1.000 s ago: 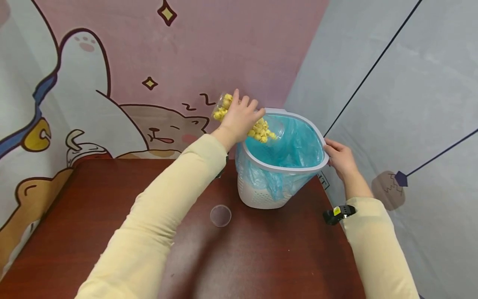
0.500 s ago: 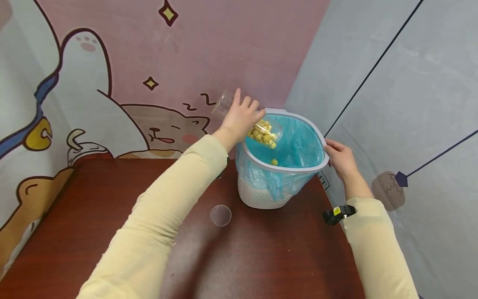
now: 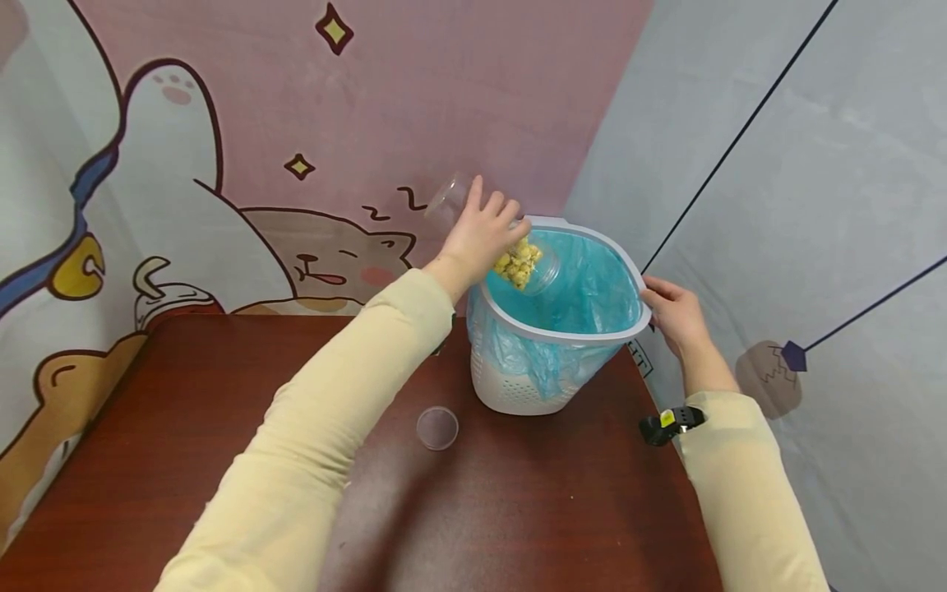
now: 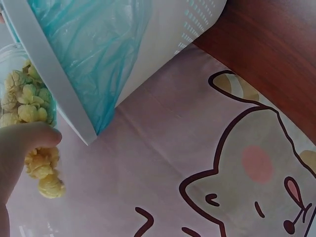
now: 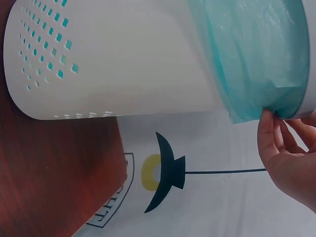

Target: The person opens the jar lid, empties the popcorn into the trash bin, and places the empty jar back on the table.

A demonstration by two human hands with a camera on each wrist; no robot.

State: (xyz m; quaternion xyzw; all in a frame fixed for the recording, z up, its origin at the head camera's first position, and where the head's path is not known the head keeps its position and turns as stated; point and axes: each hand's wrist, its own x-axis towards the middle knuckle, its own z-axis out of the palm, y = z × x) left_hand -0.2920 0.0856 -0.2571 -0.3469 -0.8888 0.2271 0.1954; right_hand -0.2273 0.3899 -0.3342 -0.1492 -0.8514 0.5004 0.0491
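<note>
My left hand [image 3: 481, 238] grips a clear plastic jar [image 3: 447, 201], tilted with its mouth over the bin's opening. Yellow popcorn [image 3: 518, 263] lies in the half of the jar toward the mouth, while the raised end holds none. In the left wrist view the thumb lies across the jar, with popcorn [image 4: 29, 98] showing through on both sides of it. A white trash bin [image 3: 510, 390] with a blue liner bag [image 3: 592, 271] stands on the table. My right hand [image 3: 675, 316] pinches the bin's rim [image 3: 642, 306] at the right, fingertips against the liner [image 5: 261, 59] below it.
A round clear lid [image 3: 437, 427] lies on the dark red-brown table [image 3: 518, 510] in front of the bin. Cartoon-printed cloth [image 3: 488, 90] hangs close behind the table, and a pale grey one [image 3: 829, 205] along the right. A black wrist camera [image 3: 669, 423] sits on the right wrist.
Popcorn has slid from the jar's raised end toward its mouth, and there is less in the jar. One piece was dropping into the bin half a second ago. The right hand has stayed still.
</note>
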